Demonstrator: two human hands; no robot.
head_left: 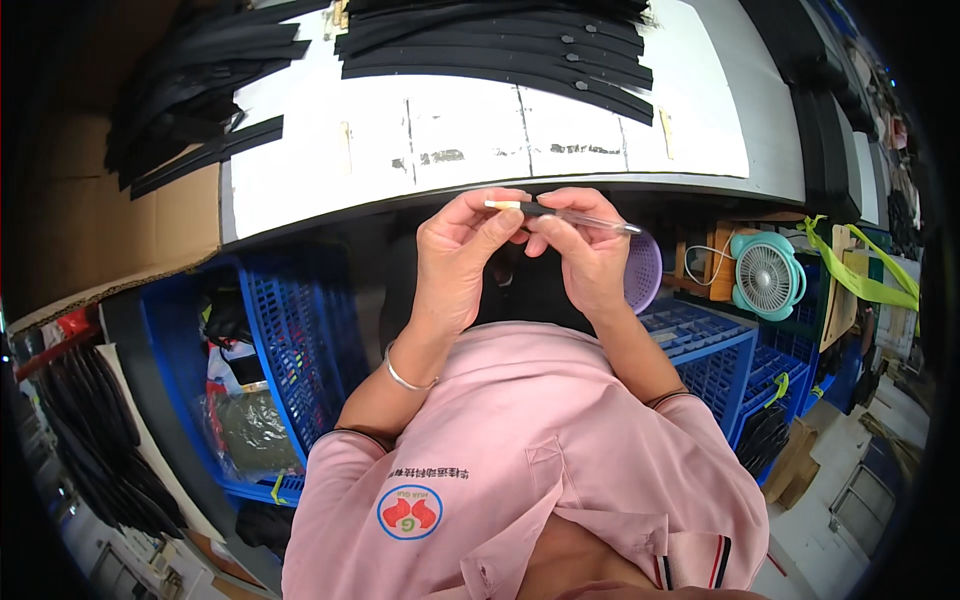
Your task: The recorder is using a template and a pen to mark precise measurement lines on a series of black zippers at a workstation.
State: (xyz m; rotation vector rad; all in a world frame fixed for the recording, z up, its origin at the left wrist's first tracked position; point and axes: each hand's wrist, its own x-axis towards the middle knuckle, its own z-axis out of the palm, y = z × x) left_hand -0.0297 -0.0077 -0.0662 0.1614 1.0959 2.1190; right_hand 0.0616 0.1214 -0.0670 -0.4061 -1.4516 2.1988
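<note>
We see a brown cardboard box (90,215) left of the white tabletop (300,170). Below the tabletop's edge, our left hand (460,255) and right hand (585,255) both pinch a slim clear pen (560,212) with a pale end, each grip closed on it.

A round badge (409,512) in red, white and blue is sitting on the pink shirt, lower centre; clear plastic bags (240,415) are lying in the blue crate (290,300), lower left
</note>
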